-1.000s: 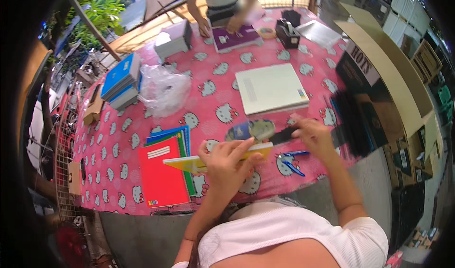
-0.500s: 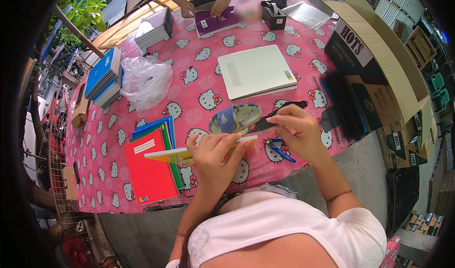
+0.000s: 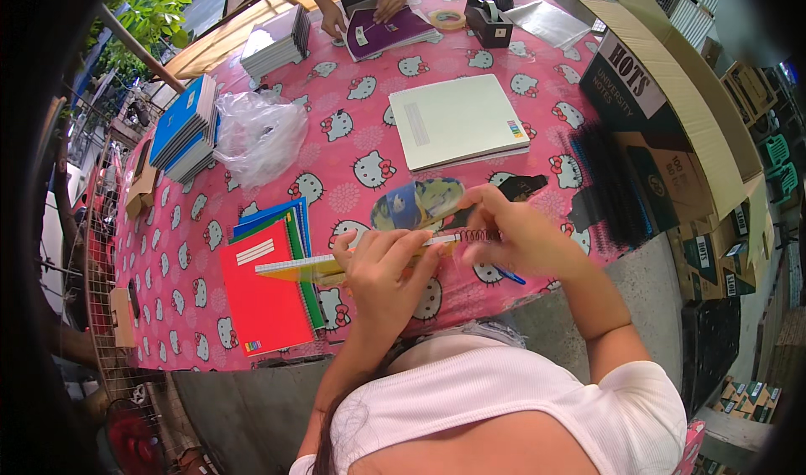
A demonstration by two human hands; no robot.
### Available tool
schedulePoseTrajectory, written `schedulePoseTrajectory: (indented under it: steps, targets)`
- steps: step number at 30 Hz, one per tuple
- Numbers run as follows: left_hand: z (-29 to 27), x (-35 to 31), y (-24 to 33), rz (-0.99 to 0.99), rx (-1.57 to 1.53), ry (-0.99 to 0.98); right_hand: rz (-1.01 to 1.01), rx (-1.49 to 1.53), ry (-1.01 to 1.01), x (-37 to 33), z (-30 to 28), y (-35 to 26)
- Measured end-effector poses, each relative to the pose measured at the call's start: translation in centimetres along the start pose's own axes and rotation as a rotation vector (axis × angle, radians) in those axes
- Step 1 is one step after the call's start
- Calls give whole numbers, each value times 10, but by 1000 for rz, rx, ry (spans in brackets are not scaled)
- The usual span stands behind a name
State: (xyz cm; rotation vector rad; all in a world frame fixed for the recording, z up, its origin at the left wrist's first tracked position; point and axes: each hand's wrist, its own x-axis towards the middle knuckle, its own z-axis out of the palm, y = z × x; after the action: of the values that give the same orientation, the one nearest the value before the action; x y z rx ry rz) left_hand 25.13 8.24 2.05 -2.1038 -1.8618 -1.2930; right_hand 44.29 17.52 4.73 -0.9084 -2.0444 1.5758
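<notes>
My left hand (image 3: pixel 382 269) is closed around a yellow-covered notebook (image 3: pixel 294 268), holding it on edge so its white page block faces up. At the notebook's right end, my right hand (image 3: pixel 525 231) pinches a dark spiral binding coil (image 3: pixel 477 236), whose near end meets the notebook's edge. Left of the hands lie spiral notebooks, a red one (image 3: pixel 269 294) on top with green and blue ones fanned out beneath. Behind my hands rests an oval patterned pouch (image 3: pixel 411 204) in blue and yellow. A blue-handled item (image 3: pixel 510 276) lies partly hidden under my right hand.
A white-covered notebook stack (image 3: pixel 457 122) lies mid-table, with black coils (image 3: pixel 604 181) and an open carton (image 3: pixel 663 89) to the right. A clear plastic bag (image 3: pixel 260 139) and blue notebooks (image 3: pixel 185 126) stand left. Across the table, another person's hands (image 3: pixel 390 6) touch a purple notebook (image 3: pixel 390 34).
My right hand has moved left to the notebook's end, and the coil now shows plainly there. The other person's purple notebook has shifted, its pages fanning slightly.
</notes>
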Motion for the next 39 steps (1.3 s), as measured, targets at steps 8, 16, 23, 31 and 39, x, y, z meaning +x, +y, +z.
schedulePoseTrajectory:
  steps: [8,16,23,31,39]
  targets:
    - [1,-2,-1,-32,-3,10,-516,-667,310,0,23,2]
    - [-2,-3,3,-49,-11,15,-509,-707,320,0,25,5]
    - [-12,-16,1,-13,-32,-10,-290,-872,-365,24,4,-20]
    - [-27,-14,-11,-83,127,-55,-253,-1203,-325,122,26,128]
    - [-16,-12,-13,-36,114,95,-431,124,276,64,-17,97]
